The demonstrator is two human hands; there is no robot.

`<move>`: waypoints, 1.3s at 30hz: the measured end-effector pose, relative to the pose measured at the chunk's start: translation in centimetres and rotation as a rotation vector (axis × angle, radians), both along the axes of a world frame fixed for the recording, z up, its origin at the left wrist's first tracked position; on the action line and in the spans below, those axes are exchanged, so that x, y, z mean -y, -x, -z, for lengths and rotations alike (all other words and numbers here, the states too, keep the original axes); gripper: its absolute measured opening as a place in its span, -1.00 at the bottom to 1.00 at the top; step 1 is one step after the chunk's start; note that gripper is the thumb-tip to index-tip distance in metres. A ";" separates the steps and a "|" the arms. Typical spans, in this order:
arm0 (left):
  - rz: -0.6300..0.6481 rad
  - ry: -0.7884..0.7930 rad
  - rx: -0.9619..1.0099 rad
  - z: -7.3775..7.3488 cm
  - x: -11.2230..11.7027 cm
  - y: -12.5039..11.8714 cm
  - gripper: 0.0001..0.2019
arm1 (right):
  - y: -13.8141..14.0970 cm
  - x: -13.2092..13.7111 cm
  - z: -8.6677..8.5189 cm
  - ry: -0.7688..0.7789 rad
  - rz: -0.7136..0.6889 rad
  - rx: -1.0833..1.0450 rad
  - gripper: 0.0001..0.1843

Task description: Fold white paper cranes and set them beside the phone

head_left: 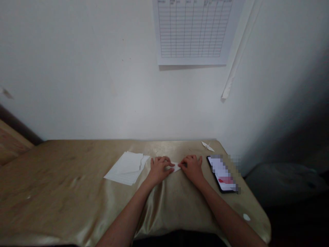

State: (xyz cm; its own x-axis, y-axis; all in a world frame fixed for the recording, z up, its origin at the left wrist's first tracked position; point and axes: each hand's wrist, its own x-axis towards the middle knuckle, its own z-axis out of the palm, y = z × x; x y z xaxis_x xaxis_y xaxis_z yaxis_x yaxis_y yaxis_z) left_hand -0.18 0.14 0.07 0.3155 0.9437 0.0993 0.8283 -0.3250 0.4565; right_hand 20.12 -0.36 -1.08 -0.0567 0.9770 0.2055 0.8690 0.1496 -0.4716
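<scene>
A small folded piece of white paper (pixel 176 167) lies on the cloth-covered table between my two hands. My left hand (pixel 159 168) grips its left side, thumb and fingers closed at the edge. On the opposite side, my right hand (pixel 192 168) pinches the paper's right end with its fingertips. Both hands rest low over the tabletop, and part of the paper is hidden under the fingers. To the left of my left hand is a pile of white paper sheets (pixel 123 169), the top one with a torn edge.
Beyond my right hand sits a small folded paper bird (pixel 207 146). A phone (pixel 222 176) with a lit, partly blurred screen lies at the right. Near the right edge is a white scrap (pixel 246 217). A printed chart (pixel 191 34) hangs on the wall behind the table (pixel 64 181).
</scene>
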 end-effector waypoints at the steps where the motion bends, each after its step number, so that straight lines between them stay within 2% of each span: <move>1: -0.007 -0.002 0.000 0.0 0.0 -0.1 -0.80 | 0.0 0.0 0.0 -0.001 0.003 -0.003 -0.82; 18: -0.040 0.007 -0.003 -0.5 0.2 -0.6 -0.78 | 0.3 0.1 -0.2 -0.008 0.018 0.033 -0.78; 22: -0.043 0.002 0.003 -0.1 0.1 -0.5 -0.78 | 0.4 0.1 -0.2 -0.005 0.024 0.032 -0.78; 26: -0.040 -0.006 -0.010 0.1 -0.1 -0.5 -0.77 | 0.5 0.0 -0.1 -0.004 0.036 0.027 -0.80; 34: -0.010 -0.016 -0.042 -0.3 0.1 -0.7 -0.67 | 0.6 0.0 0.2 0.003 0.035 0.038 -0.81; 39: 0.017 -0.037 -0.050 -0.1 0.2 -0.5 -0.73 | 0.6 -0.1 0.5 0.003 0.050 0.058 -0.84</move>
State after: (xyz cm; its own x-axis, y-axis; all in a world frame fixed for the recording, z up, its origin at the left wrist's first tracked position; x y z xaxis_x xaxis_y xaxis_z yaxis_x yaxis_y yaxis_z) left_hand 0.30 -0.09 0.13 0.3373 0.9340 0.1180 0.8440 -0.3555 0.4015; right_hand 19.51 -0.26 -1.56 -0.0199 0.9796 0.2001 0.9010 0.1043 -0.4210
